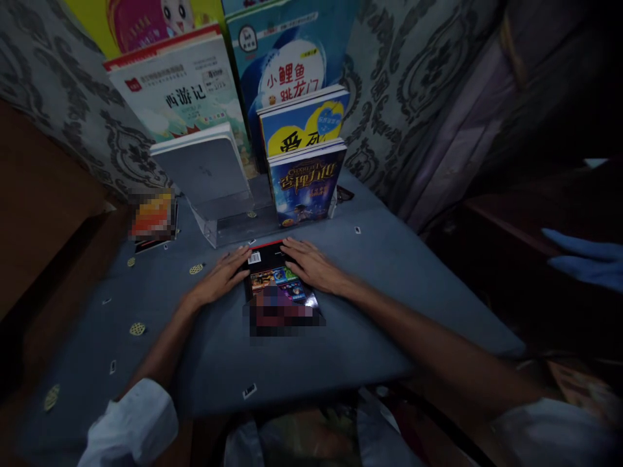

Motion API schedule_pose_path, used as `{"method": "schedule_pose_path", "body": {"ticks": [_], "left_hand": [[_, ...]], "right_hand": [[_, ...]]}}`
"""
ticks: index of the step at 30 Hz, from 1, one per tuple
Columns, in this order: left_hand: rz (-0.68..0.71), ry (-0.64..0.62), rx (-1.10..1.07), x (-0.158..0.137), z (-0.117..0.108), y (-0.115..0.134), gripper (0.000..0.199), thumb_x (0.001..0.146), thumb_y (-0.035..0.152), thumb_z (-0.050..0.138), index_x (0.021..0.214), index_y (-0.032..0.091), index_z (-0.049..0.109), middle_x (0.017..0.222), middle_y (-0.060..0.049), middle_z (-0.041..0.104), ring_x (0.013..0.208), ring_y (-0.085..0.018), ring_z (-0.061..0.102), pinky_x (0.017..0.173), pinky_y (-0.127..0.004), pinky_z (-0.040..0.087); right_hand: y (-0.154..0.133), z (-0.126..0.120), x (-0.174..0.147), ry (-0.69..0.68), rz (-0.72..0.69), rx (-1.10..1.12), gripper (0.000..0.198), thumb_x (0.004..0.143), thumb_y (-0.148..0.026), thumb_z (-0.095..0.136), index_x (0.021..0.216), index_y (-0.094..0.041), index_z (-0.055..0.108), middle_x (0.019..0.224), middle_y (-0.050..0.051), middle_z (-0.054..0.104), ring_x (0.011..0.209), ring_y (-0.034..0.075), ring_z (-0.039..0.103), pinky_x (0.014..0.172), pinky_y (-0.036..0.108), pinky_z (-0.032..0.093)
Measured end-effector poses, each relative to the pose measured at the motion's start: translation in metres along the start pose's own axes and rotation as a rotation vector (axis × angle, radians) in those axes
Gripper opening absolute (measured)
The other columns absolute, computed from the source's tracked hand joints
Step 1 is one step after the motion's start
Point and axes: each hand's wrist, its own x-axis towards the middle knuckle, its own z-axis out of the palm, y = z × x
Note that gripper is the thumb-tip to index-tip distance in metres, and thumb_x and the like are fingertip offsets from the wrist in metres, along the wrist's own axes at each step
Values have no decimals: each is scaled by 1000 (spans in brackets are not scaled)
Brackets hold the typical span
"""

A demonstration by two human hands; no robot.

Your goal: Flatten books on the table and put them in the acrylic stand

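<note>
A dark book (267, 261) with a barcode and small colour pictures lies on the blue-grey tablecloth (204, 370); its lower part is pixelated. At its upper left edge rests my left hand (224, 275), fingers stretched out and fingertips touching the cover. My right hand (314, 264) lies opposite, its fingers spread over the upper right edge. Neither hand is closed around the book. Just beyond stands a clear display stand (233, 224), which carries a grey book (207, 168) and a blue book with gold lettering (306, 185).
Taller books rise behind, among them a white-covered one (189, 87) and a teal one (292, 48). A partly pixelated book (154, 217) lies at the table's left. Patterned curtain (418, 71) hangs behind. Brown wooden furniture (43, 188) borders the left side.
</note>
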Motion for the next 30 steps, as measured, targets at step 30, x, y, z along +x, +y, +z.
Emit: {"method": "schedule_pose_path", "body": {"ticks": [30], "left_hand": [[138, 145, 219, -73, 18, 91, 36, 103, 28, 44, 135, 20, 58, 138, -9, 62, 121, -24, 63, 101, -41, 54]], "right_hand": [[-2, 0, 1, 56, -4, 18, 48, 97, -28, 43, 144, -18, 51, 150, 14, 52, 141, 28, 44, 115, 54, 34]]}}
